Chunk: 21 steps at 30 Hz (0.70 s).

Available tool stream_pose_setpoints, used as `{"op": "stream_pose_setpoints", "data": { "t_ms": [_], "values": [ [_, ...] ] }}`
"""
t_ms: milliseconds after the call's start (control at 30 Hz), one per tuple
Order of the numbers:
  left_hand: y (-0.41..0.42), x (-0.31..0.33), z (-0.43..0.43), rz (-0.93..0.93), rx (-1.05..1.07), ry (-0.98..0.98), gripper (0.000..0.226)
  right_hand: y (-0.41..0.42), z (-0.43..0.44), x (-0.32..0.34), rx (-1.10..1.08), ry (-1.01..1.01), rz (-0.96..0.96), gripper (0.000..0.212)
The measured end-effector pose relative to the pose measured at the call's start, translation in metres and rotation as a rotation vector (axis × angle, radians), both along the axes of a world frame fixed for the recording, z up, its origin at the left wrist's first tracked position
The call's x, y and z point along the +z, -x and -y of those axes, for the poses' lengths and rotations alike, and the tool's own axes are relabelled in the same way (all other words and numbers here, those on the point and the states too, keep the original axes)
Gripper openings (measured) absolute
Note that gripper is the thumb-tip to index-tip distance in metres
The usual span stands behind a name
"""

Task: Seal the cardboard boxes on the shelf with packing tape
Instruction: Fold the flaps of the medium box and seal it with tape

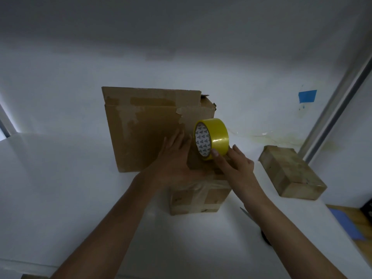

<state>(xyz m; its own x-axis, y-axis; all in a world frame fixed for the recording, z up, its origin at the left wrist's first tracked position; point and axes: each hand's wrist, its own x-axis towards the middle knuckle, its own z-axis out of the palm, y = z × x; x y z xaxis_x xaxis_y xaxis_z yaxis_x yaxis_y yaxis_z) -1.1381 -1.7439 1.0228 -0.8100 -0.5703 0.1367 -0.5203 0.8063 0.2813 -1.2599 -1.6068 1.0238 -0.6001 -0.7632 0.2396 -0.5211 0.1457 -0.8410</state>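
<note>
A yellow roll of packing tape [213, 137] stands on edge on top of a small cardboard box [199, 198] at the centre of the white shelf [60, 178]. My right hand [233, 164] holds the roll from below, thumb on its rim. My left hand [177, 158] lies flat with straight fingers over the small box's top, just left of the roll. Behind them stands a large cardboard box [145, 133], upright, with torn old tape on its front. The small box's front carries clear tape strips.
Another small taped cardboard box [291, 172] lies at the right of the shelf. Scissors [253, 220] lie under my right forearm, partly hidden. A blue tape patch [307, 96] sticks to the back wall. A metal upright [340, 109] bounds the shelf on the right.
</note>
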Motion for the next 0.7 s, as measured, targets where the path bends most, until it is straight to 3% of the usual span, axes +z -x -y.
{"op": "stream_pose_setpoints", "data": {
  "t_ms": [100,167,233,367,533,700],
  "values": [
    [0.004,-0.006,0.003,0.011,0.037,0.117,0.146,0.004,0.006,0.000,-0.002,-0.019,-0.174,0.084],
    [0.006,-0.007,0.005,-0.001,0.061,0.163,0.146,0.003,0.007,0.012,0.008,0.054,-0.166,0.059],
    [0.007,-0.006,0.007,-0.014,0.076,0.175,0.143,0.001,0.011,0.023,0.026,0.073,-0.034,0.034],
    [0.007,-0.005,0.011,-0.010,0.103,0.153,0.142,-0.002,0.017,0.041,0.036,0.090,0.181,0.052],
    [0.008,0.003,0.031,0.092,0.170,0.033,0.100,-0.017,0.012,0.063,0.060,0.185,0.715,0.028],
    [0.012,0.006,0.030,0.103,0.153,0.023,0.097,-0.027,0.003,0.059,0.065,0.169,0.675,0.017]
  ]
}}
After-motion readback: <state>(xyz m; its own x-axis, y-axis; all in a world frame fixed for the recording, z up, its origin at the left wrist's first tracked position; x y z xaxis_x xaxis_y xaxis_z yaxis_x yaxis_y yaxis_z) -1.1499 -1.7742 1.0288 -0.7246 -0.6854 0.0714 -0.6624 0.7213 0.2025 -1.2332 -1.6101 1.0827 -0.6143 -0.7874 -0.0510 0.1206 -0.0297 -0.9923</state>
